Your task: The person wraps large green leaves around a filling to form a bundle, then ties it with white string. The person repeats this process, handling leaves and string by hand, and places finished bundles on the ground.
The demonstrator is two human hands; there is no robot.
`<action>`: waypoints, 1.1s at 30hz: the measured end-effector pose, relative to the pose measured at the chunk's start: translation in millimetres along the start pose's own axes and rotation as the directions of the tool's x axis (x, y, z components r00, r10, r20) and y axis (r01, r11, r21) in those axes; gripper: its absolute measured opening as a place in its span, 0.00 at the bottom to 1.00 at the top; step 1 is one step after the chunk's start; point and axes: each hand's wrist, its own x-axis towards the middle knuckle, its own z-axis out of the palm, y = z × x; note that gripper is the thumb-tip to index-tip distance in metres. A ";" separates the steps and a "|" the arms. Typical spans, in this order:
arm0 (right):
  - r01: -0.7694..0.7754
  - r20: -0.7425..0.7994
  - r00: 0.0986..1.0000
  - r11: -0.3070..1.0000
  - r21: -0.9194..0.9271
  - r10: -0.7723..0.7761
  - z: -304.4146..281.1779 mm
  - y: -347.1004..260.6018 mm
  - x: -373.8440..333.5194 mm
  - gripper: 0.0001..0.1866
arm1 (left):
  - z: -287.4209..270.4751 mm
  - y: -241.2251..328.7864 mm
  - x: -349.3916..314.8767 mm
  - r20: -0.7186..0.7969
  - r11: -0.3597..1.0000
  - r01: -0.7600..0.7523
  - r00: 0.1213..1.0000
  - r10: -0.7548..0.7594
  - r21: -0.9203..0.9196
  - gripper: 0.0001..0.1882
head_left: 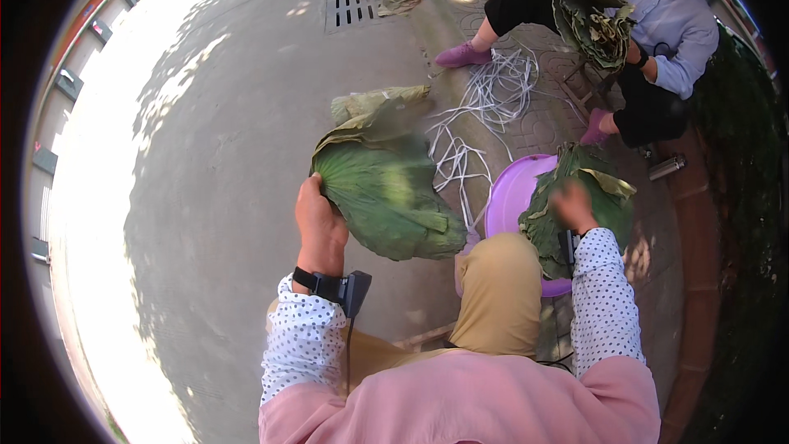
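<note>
My left hand is closed on the edge of a large green lotus leaf, held out over the pavement. The leaf hangs spread to the right of the hand, and a duller, browner leaf part folds along its upper edge. On my right, a stack of dried green lotus leaves lies in a purple basin. My right hand is over that stack, touching or just above it. Motion blurs its fingers, so their grip cannot be made out.
A rolled lotus leaf bundle lies beyond the held leaf. White plastic strapping is tangled on the ground ahead. Another person sits at the upper right, holding a stack of leaves. A drain grate is set in the pavement.
</note>
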 end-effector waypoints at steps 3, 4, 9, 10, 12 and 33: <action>0.321 -0.235 0.926 0.944 0.080 -0.295 -27.4 -32.4 -18.7 0.27 | 9.9 -1.2 -3.4 0.052 0.999 -0.032 0.998 0.031 0.019 0.11; 0.496 -0.293 0.855 0.842 0.214 -0.429 -35.1 -52.4 -21.8 0.26 | 6.2 -5.6 0.5 0.070 0.996 -0.063 0.996 0.058 0.059 0.11; 0.588 0.084 0.534 0.441 0.678 -0.841 -51.3 -214.9 -112.6 0.27 | 33.8 -0.6 -38.7 0.238 0.991 -0.048 0.971 0.018 0.121 0.11; 0.716 0.052 0.476 0.422 0.556 -0.878 -44.5 -235.6 -123.9 0.29 | 40.6 -7.0 -39.6 0.280 0.990 -0.034 0.960 -0.006 0.137 0.12; 0.807 0.036 0.333 0.304 0.505 -0.942 -17.1 -262.0 -136.0 0.37 | 33.8 -14.1 -45.7 0.293 0.981 -0.032 0.956 -0.026 0.193 0.13; 0.745 -0.187 0.506 0.316 0.588 -0.842 42.0 -282.5 -144.9 0.45 | 22.6 -21.1 -57.9 0.379 0.983 0.011 0.922 -0.082 0.186 0.16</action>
